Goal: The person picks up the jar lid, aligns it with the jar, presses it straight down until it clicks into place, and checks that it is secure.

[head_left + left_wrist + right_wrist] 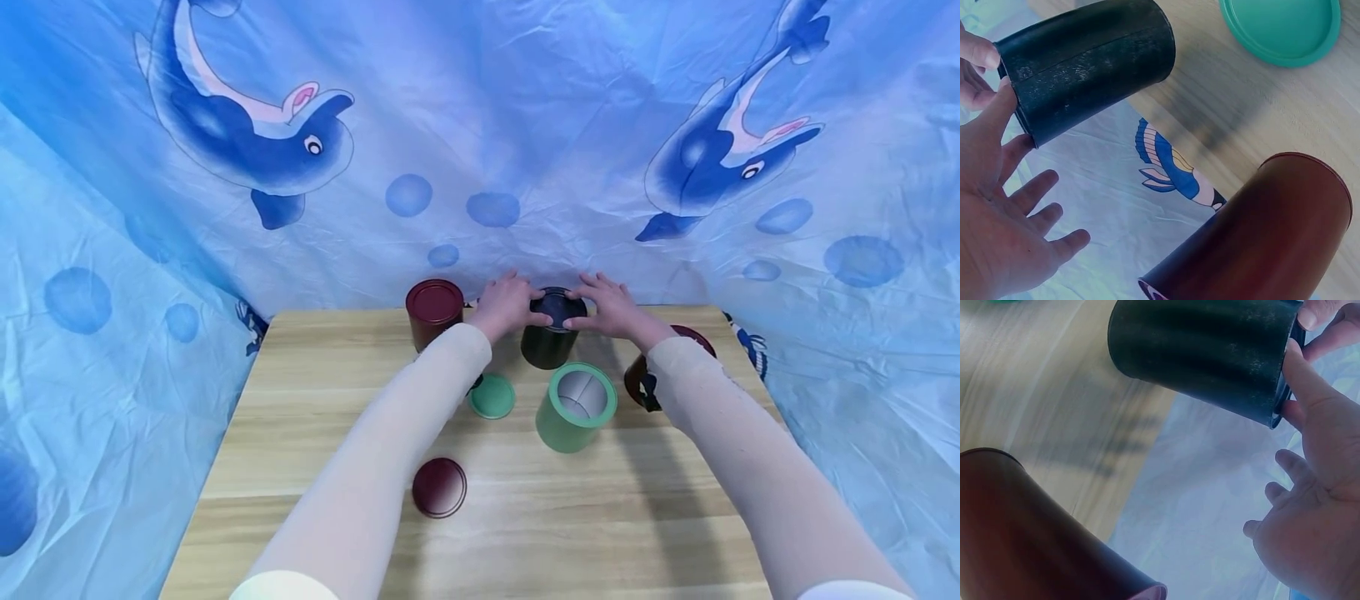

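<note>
black canister (546,348) looks closed to us, apparently not yet undone, while the green canister (564,429) already gapes open and the green lid (492,397) and dark red lid (439,488) lie loose on the table (300,417). it sits near the back edge, between our left hand (506,307) and right hand (617,310), thumbs and forefingers pinching its top rim from both sides.

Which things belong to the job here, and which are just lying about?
Job in hand:
black canister, held at top
left hand
right hand

Apparently lying about, unheld:
open green canister
green lid
red lid
left red canister
right red canister
</note>
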Motion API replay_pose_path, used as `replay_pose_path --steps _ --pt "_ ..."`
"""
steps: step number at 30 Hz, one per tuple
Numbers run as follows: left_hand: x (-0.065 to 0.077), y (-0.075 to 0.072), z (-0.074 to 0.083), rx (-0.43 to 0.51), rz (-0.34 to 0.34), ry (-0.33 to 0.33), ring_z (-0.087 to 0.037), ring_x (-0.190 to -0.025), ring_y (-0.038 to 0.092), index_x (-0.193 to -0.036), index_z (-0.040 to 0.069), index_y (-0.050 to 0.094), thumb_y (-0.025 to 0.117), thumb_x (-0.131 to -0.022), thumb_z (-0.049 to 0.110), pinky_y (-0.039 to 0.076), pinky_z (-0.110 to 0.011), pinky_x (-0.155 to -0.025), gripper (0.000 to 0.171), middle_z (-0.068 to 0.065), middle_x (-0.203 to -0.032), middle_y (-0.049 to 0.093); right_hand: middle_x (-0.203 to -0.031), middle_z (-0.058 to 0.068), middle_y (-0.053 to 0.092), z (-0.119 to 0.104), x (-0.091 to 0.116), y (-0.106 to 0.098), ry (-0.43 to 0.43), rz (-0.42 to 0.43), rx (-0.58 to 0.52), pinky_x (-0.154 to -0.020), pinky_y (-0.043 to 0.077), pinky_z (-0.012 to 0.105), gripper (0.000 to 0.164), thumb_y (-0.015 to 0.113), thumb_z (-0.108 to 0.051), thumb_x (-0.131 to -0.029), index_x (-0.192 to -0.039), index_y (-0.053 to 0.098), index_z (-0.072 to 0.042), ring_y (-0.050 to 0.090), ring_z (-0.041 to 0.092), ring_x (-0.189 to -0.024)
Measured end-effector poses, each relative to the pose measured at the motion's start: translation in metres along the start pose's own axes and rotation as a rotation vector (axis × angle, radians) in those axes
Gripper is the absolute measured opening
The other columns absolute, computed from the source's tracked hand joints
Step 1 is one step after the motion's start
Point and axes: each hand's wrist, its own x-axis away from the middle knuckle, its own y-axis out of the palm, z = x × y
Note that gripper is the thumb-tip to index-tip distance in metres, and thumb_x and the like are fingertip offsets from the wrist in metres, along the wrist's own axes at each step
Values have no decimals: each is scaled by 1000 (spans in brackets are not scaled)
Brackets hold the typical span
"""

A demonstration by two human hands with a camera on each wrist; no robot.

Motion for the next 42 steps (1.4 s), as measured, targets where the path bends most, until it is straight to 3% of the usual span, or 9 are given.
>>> replay_pose_path --steps 16,22,31,42 --pt "1 3 -5 -89 15 72 -31 -164 22 -157 32 56 64 -100 65 29 -56 -128 67 -5 -171 41 -174 29 19 7 4 3 -43 45 -31 -125 5 76 68 77 -37 -100 -156 55 -6 2 55 -161" --pt "8 -6 -9 -83 57 134 -32 -162 26 -158 29 56 65 -101 62 28 -54 -129 67 -8 -170 42 -173 28 24 -1 10 -3 -56 76 -5 -124 5 77 71 77 -38 -100 -157 53 -4 6 53 -161" --pt "35 -27 -19 -125 76 196 -33 -163 24 -159 26 54 67 -100 61 24 -54 -131 70 -8 -171 40 -173 27 26 -29 23 -16 -122 92 38 -125 5 76 72 76 -40 -100 -158 52 -3 10 51 -162" --pt "89 -36 -36 -174 70 231 -33 -162 26 -163 24 48 69 -99 62 19 -52 -132 77 -10 -172 37 -174 23 24 -70 47 -22 -196 36 71 -127 3 73 76 76 -42 -100 -160 49 -3 9 46 -163"
